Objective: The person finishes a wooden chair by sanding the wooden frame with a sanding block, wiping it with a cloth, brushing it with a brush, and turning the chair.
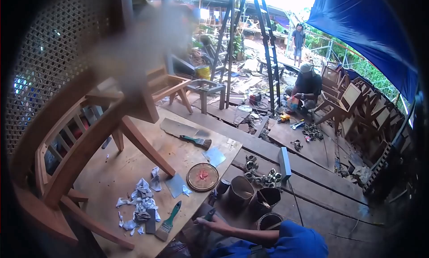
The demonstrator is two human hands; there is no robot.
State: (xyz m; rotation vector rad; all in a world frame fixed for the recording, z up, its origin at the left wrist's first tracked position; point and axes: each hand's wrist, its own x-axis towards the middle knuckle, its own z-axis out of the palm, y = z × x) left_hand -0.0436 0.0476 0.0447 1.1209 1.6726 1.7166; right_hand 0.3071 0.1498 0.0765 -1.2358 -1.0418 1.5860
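My right hand (215, 225) is closed around a tool with a dark green handle (209, 214), low beside the table's front edge. Its working end is hard to make out. My left hand does not show. Near my right hand, a green-handled paintbrush (169, 221) lies on the wooden table (134, 162), beside a grey block (151, 214) and crumpled white scraps (142, 195). A curved wooden chair frame (82, 155) with woven cane (53, 48) stands over the table's left side. Farther back lie a second brush (195, 141) and a round lid (202, 176) with red material.
Dark cans (241, 191) and metal clamps (271, 178) stand on the plank floor right of the table. A black stepladder (230, 52) rises behind. Another person (306, 86) crouches near stacked chair frames (353, 101); one stands farther back. A pale blur covers the upper left.
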